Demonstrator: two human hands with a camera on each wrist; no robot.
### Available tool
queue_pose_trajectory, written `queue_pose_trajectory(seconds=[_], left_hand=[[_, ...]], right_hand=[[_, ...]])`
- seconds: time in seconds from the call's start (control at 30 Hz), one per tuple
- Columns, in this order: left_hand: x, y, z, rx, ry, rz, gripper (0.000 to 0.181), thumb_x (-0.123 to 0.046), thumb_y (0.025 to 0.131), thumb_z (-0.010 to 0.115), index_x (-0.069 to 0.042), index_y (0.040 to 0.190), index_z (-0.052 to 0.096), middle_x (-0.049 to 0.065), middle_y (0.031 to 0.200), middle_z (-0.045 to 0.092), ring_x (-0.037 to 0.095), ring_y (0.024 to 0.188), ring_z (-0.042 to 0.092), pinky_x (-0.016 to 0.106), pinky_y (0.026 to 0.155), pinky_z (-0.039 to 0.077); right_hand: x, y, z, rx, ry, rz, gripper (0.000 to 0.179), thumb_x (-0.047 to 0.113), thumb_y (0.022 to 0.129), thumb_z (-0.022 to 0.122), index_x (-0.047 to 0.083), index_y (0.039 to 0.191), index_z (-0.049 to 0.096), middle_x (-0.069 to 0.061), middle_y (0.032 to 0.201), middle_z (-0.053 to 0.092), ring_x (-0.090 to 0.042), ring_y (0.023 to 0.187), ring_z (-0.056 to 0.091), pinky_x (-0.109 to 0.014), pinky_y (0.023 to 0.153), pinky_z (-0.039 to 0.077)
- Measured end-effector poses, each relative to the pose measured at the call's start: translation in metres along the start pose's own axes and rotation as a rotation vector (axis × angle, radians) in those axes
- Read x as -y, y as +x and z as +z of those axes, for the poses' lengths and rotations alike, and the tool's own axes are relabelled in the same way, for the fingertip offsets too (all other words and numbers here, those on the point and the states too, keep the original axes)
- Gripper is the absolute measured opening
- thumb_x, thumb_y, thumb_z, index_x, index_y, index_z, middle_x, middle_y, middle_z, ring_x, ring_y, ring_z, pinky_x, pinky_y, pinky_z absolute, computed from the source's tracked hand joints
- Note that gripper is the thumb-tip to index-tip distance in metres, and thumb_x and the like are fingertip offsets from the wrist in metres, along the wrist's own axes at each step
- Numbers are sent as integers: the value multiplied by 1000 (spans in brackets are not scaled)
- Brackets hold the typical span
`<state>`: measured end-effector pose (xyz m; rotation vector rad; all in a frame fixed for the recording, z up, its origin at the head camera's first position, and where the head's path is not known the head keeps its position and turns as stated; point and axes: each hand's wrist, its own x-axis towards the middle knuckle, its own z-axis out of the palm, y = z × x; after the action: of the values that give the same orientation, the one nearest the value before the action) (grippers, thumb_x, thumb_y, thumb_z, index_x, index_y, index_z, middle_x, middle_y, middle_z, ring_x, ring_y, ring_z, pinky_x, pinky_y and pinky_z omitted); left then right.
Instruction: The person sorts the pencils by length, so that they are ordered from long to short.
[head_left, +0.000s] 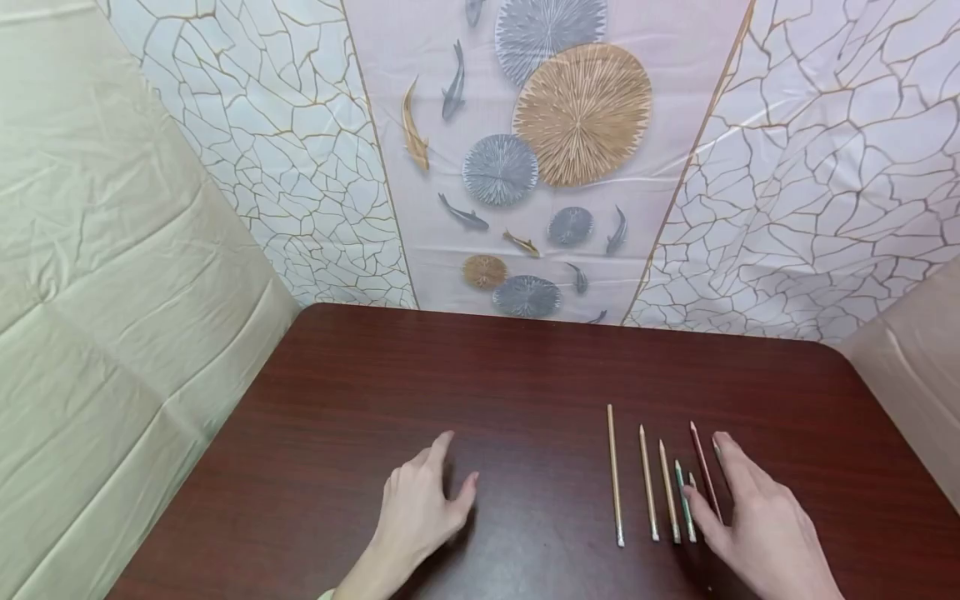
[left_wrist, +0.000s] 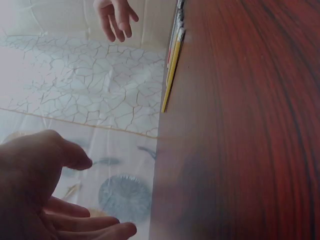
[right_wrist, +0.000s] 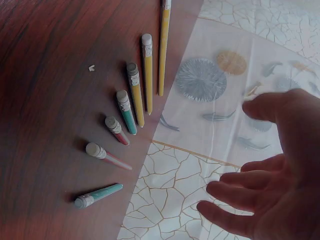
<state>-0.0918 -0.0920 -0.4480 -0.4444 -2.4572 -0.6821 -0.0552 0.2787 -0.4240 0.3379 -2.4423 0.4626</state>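
My left hand [head_left: 422,497] is held over the left-middle of the table, fingers apart and holding nothing. My right hand [head_left: 765,521] hovers at the right end of a row of pencils, its fingers spread and thumb overlapping the row in the head view. Longest in the row is a yellow pencil [head_left: 615,475] on the left. Beside it lie two shorter yellow pencils [head_left: 648,483], then a green pencil [head_left: 686,504]. A short red pencil [right_wrist: 117,131], a longer red pencil [head_left: 705,471] and another green pencil [right_wrist: 98,195] follow. My right hand partly hides these last ones in the head view.
The dark brown wooden table [head_left: 337,400] has rounded far corners. Patterned cloth [head_left: 285,167] hangs behind it, with plain pale cloth [head_left: 97,292] along the left side. A tiny white scrap [right_wrist: 91,68] lies on the table near the eraser ends.
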Motion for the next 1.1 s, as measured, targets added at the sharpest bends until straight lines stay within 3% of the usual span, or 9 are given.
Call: queue_pose_trajectory(seconds=[0.07, 0.17, 0.3, 0.53, 0.7, 0.8, 0.9, 1.0, 1.1], left_hand=[[-2, 2, 4, -7, -52, -13, 48, -21, 74, 81, -1, 114, 66, 5, 75, 65, 15, 55, 63, 38, 50, 51], [-8, 3, 9, 19, -148, -44, 39, -16, 75, 81, -1, 109, 67, 3, 76, 64, 4, 53, 60, 31, 52, 51], [-17, 6, 17, 89, -261, -85, 33, -12, 77, 79, 0, 106, 68, 4, 78, 67, -1, 54, 61, 23, 56, 52], [-39, 13, 35, 147, -321, -127, 33, -16, 77, 80, 0, 103, 68, -2, 71, 68, 0, 57, 61, 32, 65, 55], [-50, 16, 49, 182, -371, -206, 34, -20, 77, 81, -3, 103, 68, -11, 68, 66, 9, 65, 65, 38, 71, 52], [-54, 17, 56, 220, -398, -250, 34, -20, 78, 80, -3, 104, 67, -13, 68, 66, 7, 65, 65, 35, 72, 52], [-58, 18, 61, 279, -490, -310, 35, -17, 80, 79, 0, 107, 66, -11, 70, 68, 0, 51, 61, 27, 64, 53], [-63, 19, 65, 325, -607, -380, 36, -14, 82, 77, 3, 110, 63, -7, 72, 68, -1, 38, 55, 22, 47, 50], [-69, 20, 68, 343, -665, -416, 37, -12, 82, 77, 4, 111, 61, -6, 71, 68, 0, 35, 53, 22, 37, 45]], right_hand=[[1, 1, 0, -61, -2, 2, 57, 38, 90, 58, -6, 126, 57, -29, 94, 66, -46, 67, 62, -60, 53, 45], [2, 1, -1, -93, -2, 41, 45, 30, 88, 62, -3, 119, 61, -21, 82, 67, -38, 56, 58, -56, 46, 41], [0, 0, -2, -78, 10, 83, 44, 12, 75, 73, -2, 116, 63, -18, 88, 71, -29, 56, 60, -51, 47, 43], [-4, -1, -1, -78, 22, 94, 44, 9, 72, 75, -2, 114, 64, -15, 88, 72, -24, 56, 62, -45, 47, 44], [-5, -1, 0, -72, 24, 95, 45, 8, 70, 76, -2, 112, 64, -12, 86, 72, -24, 58, 65, -35, 48, 43], [-6, -2, 0, -64, 31, 105, 45, 7, 69, 77, 0, 112, 64, -11, 85, 72, -24, 60, 66, -32, 48, 43], [-7, -2, 0, -52, 35, 121, 45, 7, 70, 78, 0, 112, 64, -10, 84, 72, -26, 62, 67, -34, 48, 44], [-7, -3, 0, -34, 37, 147, 44, 7, 70, 78, 0, 112, 64, -11, 84, 72, -26, 62, 68, -39, 48, 45], [-7, -4, 0, -16, 43, 181, 42, 7, 72, 78, 1, 111, 64, -10, 84, 72, -19, 61, 67, -42, 48, 45]])
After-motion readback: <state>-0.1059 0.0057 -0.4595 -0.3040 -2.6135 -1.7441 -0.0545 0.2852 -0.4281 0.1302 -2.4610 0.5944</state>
